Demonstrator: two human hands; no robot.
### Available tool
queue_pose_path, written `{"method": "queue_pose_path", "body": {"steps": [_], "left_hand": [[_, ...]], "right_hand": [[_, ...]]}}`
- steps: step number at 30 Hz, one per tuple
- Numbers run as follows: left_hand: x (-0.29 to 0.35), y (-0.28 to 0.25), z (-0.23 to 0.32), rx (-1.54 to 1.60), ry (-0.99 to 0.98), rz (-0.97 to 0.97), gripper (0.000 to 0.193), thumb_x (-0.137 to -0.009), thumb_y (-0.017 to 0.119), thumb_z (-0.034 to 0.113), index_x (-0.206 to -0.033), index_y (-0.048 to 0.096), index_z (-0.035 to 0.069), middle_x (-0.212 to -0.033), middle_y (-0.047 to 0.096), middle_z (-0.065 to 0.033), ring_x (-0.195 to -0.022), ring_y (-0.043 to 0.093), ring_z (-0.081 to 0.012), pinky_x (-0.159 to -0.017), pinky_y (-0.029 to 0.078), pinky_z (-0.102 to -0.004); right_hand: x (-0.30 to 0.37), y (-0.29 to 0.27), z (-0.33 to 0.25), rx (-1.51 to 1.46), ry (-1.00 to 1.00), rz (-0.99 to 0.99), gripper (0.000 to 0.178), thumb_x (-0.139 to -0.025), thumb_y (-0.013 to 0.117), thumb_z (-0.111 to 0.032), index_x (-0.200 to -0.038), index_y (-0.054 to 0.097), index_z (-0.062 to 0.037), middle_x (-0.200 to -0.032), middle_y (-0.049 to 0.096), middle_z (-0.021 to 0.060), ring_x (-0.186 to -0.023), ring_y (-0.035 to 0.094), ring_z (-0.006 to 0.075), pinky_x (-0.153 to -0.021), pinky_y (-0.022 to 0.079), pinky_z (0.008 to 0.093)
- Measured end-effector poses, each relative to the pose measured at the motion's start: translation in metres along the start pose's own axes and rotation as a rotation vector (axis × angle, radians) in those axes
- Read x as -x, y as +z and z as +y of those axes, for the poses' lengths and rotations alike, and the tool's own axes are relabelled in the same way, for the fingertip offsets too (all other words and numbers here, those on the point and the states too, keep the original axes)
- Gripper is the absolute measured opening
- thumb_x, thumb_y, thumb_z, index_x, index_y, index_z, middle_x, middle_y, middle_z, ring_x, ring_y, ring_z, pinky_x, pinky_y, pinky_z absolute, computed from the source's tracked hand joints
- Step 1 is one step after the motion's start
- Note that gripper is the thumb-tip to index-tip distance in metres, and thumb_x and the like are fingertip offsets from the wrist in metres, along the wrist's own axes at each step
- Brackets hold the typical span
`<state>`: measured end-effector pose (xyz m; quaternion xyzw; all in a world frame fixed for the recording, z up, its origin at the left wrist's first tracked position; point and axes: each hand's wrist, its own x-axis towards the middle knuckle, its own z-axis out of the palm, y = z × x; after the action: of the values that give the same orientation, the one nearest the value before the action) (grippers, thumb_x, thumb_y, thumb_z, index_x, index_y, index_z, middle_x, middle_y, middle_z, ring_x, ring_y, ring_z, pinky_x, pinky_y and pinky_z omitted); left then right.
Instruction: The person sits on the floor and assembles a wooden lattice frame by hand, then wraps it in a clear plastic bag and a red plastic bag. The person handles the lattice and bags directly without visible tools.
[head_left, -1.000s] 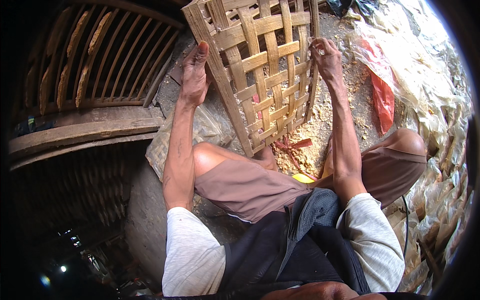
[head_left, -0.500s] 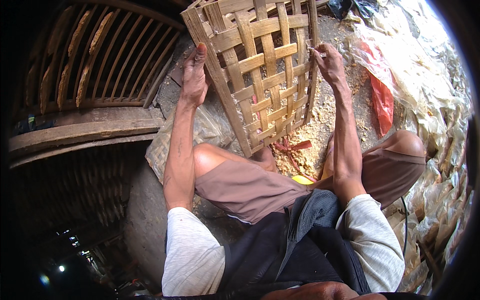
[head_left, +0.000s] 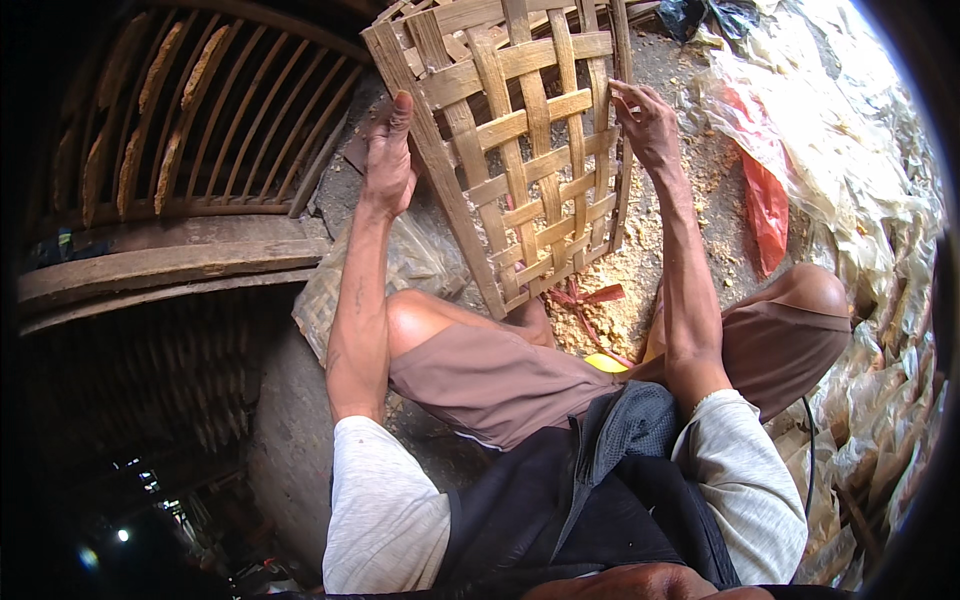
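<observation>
Since a second ago, the woven frame [head_left: 538,116] has shifted slightly to my left along its right edge [head_left: 625,180], and the fingers of my right hand [head_left: 650,125] have gone the same way. It stands tilted on edge in front of me, its lower corner close to my bent leg. My left hand [head_left: 390,160] clasps the left bar [head_left: 442,180], thumb pointing up and the other fingers hidden behind the wood. On the opposite side, my right fingertips meet at the right edge (whether they pinch anything there, I cannot tell). Just below the frame, a red strip [head_left: 598,295] lies over yellowish crumbs [head_left: 640,265], with a bright yellow thing [head_left: 605,363] beside my brown shorts [head_left: 500,375]. Farther right, a piece of red plastic [head_left: 765,215] lies among heaped pale plastic sheets [head_left: 840,180]; to my left, dark wooden slats [head_left: 198,70] rise above a thick beam [head_left: 180,268].
</observation>
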<state>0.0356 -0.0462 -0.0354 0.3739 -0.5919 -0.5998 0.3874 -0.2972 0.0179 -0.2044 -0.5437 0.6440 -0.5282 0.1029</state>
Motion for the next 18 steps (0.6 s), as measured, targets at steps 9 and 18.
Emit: {"method": "queue_pose_path", "body": {"steps": [9,18], "left_hand": [[0.005,0.008,0.008,0.026,-0.014,-0.038,0.058,-0.100,0.063,0.054,-0.137,0.062,0.010,-0.134,0.068,-0.0032,-0.121,0.066,-0.0157,-0.103,0.059,-0.0385],[0.000,0.006,0.000,0.010,0.013,-0.022,0.060,-0.099,0.063,0.056,-0.137,0.061,0.009,-0.132,0.069,-0.0030,-0.120,0.067,-0.0160,-0.104,0.059,-0.0399]], "right_hand": [[-0.001,0.006,0.007,0.067,-0.118,0.062,0.018,-0.101,0.067,-0.013,-0.116,0.071,-0.0061,-0.110,0.073,0.0146,-0.094,0.074,0.0305,-0.082,0.061,0.0384],[-0.004,-0.001,0.036,-0.816,0.419,0.257,0.028,-0.102,0.068,-0.018,-0.117,0.066,0.0060,-0.110,0.075,0.0204,-0.101,0.075,0.0244,-0.092,0.063,0.0362]]}}
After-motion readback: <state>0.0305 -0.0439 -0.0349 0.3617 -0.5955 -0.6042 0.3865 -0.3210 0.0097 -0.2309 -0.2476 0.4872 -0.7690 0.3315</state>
